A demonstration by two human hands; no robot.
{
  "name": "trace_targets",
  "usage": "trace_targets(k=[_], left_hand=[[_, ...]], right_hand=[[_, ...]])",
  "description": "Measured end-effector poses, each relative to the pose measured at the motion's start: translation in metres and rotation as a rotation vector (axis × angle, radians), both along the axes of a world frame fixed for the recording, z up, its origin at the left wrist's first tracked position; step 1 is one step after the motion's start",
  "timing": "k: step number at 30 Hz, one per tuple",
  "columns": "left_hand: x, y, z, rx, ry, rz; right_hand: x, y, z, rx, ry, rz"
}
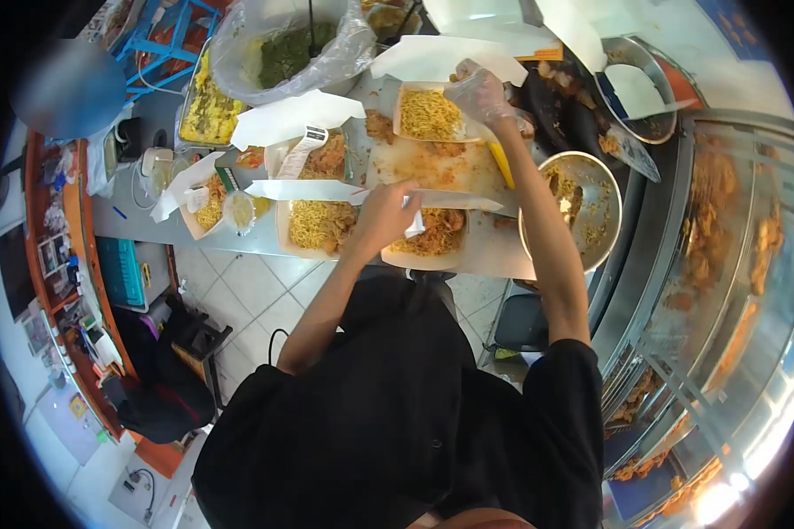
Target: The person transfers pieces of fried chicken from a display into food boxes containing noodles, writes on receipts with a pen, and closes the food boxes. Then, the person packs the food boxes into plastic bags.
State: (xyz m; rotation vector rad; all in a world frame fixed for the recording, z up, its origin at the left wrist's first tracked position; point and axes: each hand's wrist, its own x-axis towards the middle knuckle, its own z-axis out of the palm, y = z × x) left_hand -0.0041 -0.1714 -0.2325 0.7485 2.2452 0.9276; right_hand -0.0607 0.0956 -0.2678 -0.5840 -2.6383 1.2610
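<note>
As the right hand (pixel 483 95) curls beside the upper-center noodle box (pixel 432 138), the left hand (pixel 385 219) touches a lid flap (pixel 459 200).
Any grasp: cannot tell.

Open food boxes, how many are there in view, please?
5 boxes: one by the right hand, one left of that, one farther left, and two beside the left hand. Others may be hidden.

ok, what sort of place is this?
Probably a takeaway kitchen: open boxes of noodles on a metal counter, a big metal bowl beside it, and what looks like fried food behind glass.
</note>
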Motion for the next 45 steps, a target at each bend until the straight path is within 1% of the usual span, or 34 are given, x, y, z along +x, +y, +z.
trace_targets(k=[1,2,3,4,5,6,8,10,11,13,14,15,18,19,20,22,25,28,29,30,31,34,38,42,45], left_hand=[[0.001,0.0,0.003,-0.004,-0.019,0.016],[0.001,-0.001,0.003,-0.007,-0.04,0.034],[0.002,-0.005,-0.004,0.03,0.011,0.015],[-0.001,-0.007,-0.004,0.164,-0.204,0.094],[-0.005,-0.007,0.002,0.296,-0.423,0.177],[-0.006,-0.008,0.012,0.428,-0.641,0.264],[-0.024,-0.002,0.065,0.601,-0.798,0.484],[-0.039,-0.005,0.104,0.708,-0.72,0.516],[-0.043,-0.008,0.117,0.762,-0.672,0.524],[-0.046,-0.012,0.127,0.837,-0.542,0.485],[-0.047,-0.014,0.132,0.874,-0.479,0.46],[-0.045,-0.018,0.142,0.871,-0.53,0.476],[-0.048,-0.031,0.143,0.881,-0.559,0.418],[-0.044,-0.02,0.151,0.885,-0.514,0.568],[-0.05,-0.025,0.152,0.911,-0.582,0.482],[-0.051,-0.019,0.16,0.92,-0.48,0.525],[-0.054,-0.023,0.175,1.008,-0.571,0.437],[-0.054,-0.023,0.184,1.064,-0.591,0.383],[-0.058,-0.024,0.185,1.09,-0.62,0.24],[-0.057,-0.025,0.188,1.111,-0.609,0.23],[-0.057,-0.025,0.189,1.12,-0.608,0.23],[-0.055,-0.022,0.194,1.138,-0.596,0.251],[-0.051,-0.021,0.195,1.156,-0.593,0.255],[-0.05,-0.016,0.195,1.172,-0.589,0.264],[-0.05,-0.014,0.195,1.202,-0.592,0.261]], right_hand=[[-0.007,0.002,-0.013,0.085,-0.018,0.065],[-0.011,0.003,-0.017,0.086,-0.02,0.048],[-0.011,0.006,-0.021,0.087,-0.026,0.031],[-0.008,0.01,-0.025,0.087,-0.038,0.012],[-0.011,0.014,-0.025,0.126,-0.139,0.014],[0.0,0.016,-0.026,-0.105,-0.095,-0.043],[0.017,0.016,0.003,-0.556,0.013,-0.168],[0.023,0.019,0.014,-0.46,0.066,-0.186],[0.028,0.025,0.011,-0.467,0.091,-0.177],[0.036,0.036,0.007,-0.482,0.142,-0.158],[0.037,0.027,0.025,-0.661,0.078,-0.33],[0.039,0.024,0.035,-0.673,0.055,-0.366],[0.049,0.021,0.052,-0.704,-0.001,-0.471],[0.051,0.019,0.055,-0.715,-0.011,-0.495],[0.053,0.018,0.057,-0.727,-0.024,-0.516],[0.061,0.018,0.062,-0.722,-0.033,-0.515],[0.071,0.024,0.056,-0.69,-0.025,-0.461],[0.077,0.026,0.052,-0.718,-0.03,-0.497],[0.078,0.025,0.054,-0.738,-0.028,-0.521],[0.078,0.024,0.053,-0.758,-0.028,-0.546],[0.075,0.019,0.053,-0.819,0.033,-0.559],[0.075,0.013,0.065,-0.867,0.001,-0.543],[0.075,0.017,0.06,-0.891,0.03,-0.5],[0.077,0.023,0.046,-0.87,0.061,-0.509],[0.077,0.021,0.051,-0.874,0.056,-0.506]])
